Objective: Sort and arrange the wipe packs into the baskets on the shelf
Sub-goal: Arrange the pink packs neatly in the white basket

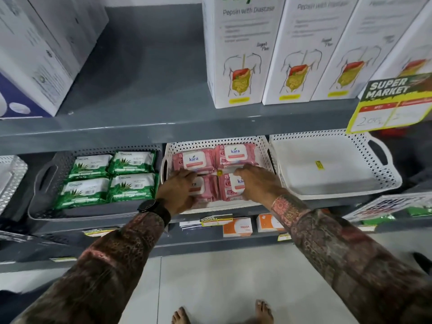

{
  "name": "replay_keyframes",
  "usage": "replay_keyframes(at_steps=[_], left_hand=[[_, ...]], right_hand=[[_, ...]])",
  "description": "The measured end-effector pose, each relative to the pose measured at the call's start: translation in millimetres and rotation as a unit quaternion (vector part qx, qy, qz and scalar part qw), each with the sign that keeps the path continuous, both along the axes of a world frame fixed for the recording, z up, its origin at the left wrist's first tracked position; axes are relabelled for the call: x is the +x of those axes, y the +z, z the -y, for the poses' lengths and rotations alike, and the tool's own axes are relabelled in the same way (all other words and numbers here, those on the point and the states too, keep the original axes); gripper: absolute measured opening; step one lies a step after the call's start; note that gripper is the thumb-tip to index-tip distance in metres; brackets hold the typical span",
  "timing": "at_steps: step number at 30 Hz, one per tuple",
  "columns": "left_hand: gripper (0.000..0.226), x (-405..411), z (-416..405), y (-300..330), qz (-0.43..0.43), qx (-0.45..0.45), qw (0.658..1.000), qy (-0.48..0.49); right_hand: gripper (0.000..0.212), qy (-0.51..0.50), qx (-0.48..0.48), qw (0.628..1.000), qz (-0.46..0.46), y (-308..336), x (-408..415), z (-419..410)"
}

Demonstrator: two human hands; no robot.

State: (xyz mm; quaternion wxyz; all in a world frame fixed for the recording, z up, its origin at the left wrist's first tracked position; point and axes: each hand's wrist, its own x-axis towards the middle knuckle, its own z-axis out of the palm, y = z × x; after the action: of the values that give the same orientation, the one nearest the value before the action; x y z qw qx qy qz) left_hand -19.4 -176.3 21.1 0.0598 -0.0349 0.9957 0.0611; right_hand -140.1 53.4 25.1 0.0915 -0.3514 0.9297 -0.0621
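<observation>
Several pink wipe packs (235, 155) marked "kara" lie flat in the white perforated middle basket (264, 146) on the shelf. My left hand (178, 189) rests on the front left pink pack (207, 190), fingers curled over its near edge. My right hand (257, 183) grips the front right pink pack (228, 190) from its right side. Several green wipe packs (109, 176) fill the grey basket (44, 183) to the left. Another white basket (336, 164) on the right holds no packs.
The grey shelf above (163, 127) carries tall white cartons (236, 54) and overhangs the baskets. A yellow price sign (390, 106) hangs at the right. Small orange boxes (237, 226) sit on the lower shelf. A further white basket (11, 174) shows at the far left. Bare feet stand on the tiled floor.
</observation>
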Motion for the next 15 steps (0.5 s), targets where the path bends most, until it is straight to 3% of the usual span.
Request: replay_keyframes(at_steps=[3, 5, 7, 9, 13, 15], left_hand=[[0.092, 1, 5, 0, 0.001, 0.003, 1.000, -0.026], [0.096, -2, 10, 4, -0.017, 0.057, 0.998, -0.023], [0.077, -13, 8, 8, -0.101, 0.109, 0.989, 0.010], [0.059, -30, 2, 5, -0.161, 0.076, 0.983, 0.034], [0.072, -54, -8, -20, -0.019, -0.008, 0.996, 0.086], [0.074, -55, -8, -35, -0.005, -0.011, 0.995, 0.101]], right_hand=[[0.088, 0.011, 0.018, 0.999, 0.044, 0, -2, -2], [0.091, -0.005, -0.022, 0.995, 0.097, 4, -6, -2], [0.076, -0.015, -0.113, 0.991, 0.069, 7, -12, 6], [0.071, -0.012, -0.129, 0.992, 0.012, 4, -19, 21], [0.081, -0.015, -0.028, 0.999, 0.041, -17, -31, 46], [0.083, -0.003, 0.001, 1.000, 0.030, -32, -31, 45]])
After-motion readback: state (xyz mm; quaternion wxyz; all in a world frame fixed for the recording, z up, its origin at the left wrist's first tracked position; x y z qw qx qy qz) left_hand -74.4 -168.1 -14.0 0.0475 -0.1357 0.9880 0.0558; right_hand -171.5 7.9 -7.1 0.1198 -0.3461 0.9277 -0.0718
